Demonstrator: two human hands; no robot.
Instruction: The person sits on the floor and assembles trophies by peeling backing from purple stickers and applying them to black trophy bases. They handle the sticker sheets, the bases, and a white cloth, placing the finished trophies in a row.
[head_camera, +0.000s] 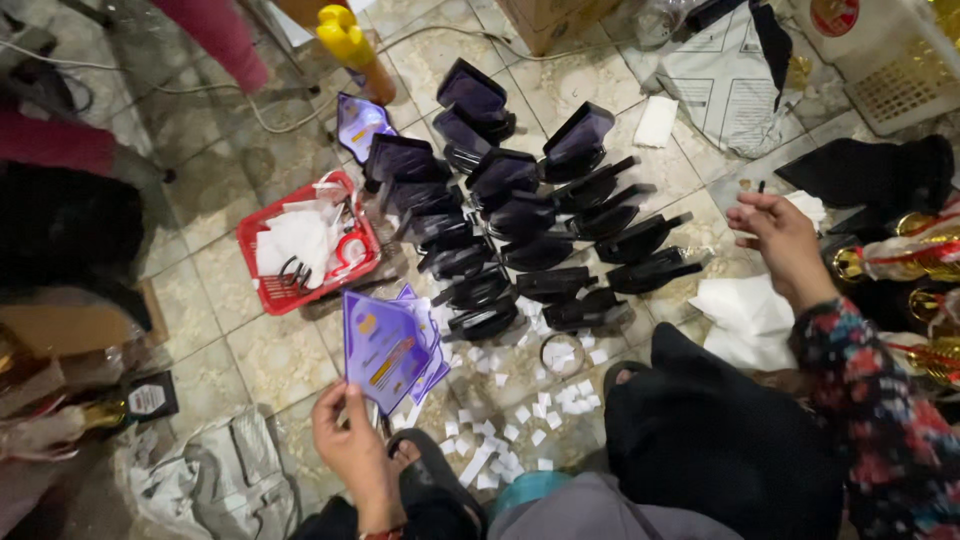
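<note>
Plaques: a small stack of purple plaques (385, 350) sits low over the tiled floor (250, 350), just in front of the black bases.
Left hand (350, 450): grip closed on the stack's lower edge.
Right hand (785, 240): raised, fingers pinched on something small; I cannot tell what.
Black bases (530, 230): crowded in rows on the floor.
Paper scraps (520, 410): scattered near the feet.
Red basket (305, 240): left of the bases.

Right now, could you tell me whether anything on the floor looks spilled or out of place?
Yes: small white paper scraps lie strewn loosely over the tiled floor beside the black plaque stands, around a tape roll. The left hand holds purple plaques; the right hand pinches something small I cannot identify.
</note>
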